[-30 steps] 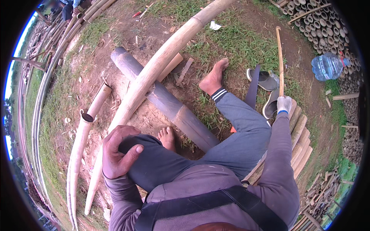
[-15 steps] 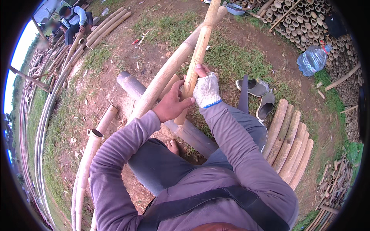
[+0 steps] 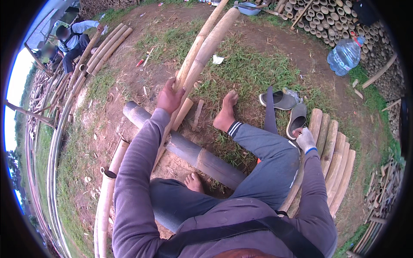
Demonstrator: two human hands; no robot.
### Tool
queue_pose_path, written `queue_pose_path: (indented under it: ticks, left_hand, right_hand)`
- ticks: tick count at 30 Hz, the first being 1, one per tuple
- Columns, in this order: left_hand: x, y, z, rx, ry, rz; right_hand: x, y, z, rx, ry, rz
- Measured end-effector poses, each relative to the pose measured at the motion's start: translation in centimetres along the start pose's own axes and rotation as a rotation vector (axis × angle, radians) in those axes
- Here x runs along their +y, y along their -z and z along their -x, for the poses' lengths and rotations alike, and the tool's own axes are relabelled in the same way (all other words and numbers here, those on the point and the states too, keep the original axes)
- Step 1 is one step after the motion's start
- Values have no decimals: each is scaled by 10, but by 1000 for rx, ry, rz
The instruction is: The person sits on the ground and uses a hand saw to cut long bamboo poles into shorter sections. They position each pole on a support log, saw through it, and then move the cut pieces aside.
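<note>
My bare left hand (image 3: 170,98) is wrapped round a long pale bamboo pole (image 3: 198,43), which slants away from me. A thicker bamboo pole (image 3: 215,41) lies close along its right side. Both cross a dark, thick bamboo log (image 3: 185,148) on the ground between my legs. Off to the right, my right hand (image 3: 306,139), in a white knitted glove with bare fingertips, has its fingers curled in. It is beside a row of cut bamboo lengths (image 3: 330,148) and over the grey shoe (image 3: 297,118). Whatever it holds, if anything, cannot be made out.
A dark tapering blade (image 3: 270,109) stands out past my right knee, near another grey shoe (image 3: 279,99). Stacked bamboo (image 3: 322,21), a big water bottle (image 3: 345,56) and a blue basin (image 3: 248,8) are farther off. Another person (image 3: 75,43) sits among poles at far left.
My right hand has left the bamboo pole and swung right to the cut lengths. My left hand has moved up and left with the pole, now beside the thicker one. My right leg has shifted.
</note>
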State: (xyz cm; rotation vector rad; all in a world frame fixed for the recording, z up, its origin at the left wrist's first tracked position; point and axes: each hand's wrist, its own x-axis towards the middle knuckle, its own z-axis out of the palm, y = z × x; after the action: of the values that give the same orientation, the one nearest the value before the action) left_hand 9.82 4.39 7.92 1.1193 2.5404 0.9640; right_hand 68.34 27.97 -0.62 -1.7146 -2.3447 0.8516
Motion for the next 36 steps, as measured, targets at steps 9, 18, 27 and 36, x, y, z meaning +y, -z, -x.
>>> queue_pose_path:
  ticks: [9,18,27,36]
  left_hand:
    - [0,-41,-62,-44,-25,-124]
    - [-30,-45,-60,-52,12,-115]
    - [-67,-48,-60,-12,32,-294]
    - [-29,-27,-77,-266,207,-551]
  right_hand:
    - [-174,-177,14,164,485,-55]
    - [-290,-275,-61,117,307,-125]
    - [-294,-270,-66,202,513,-291]
    - [-1,-54,80,122,314,490]
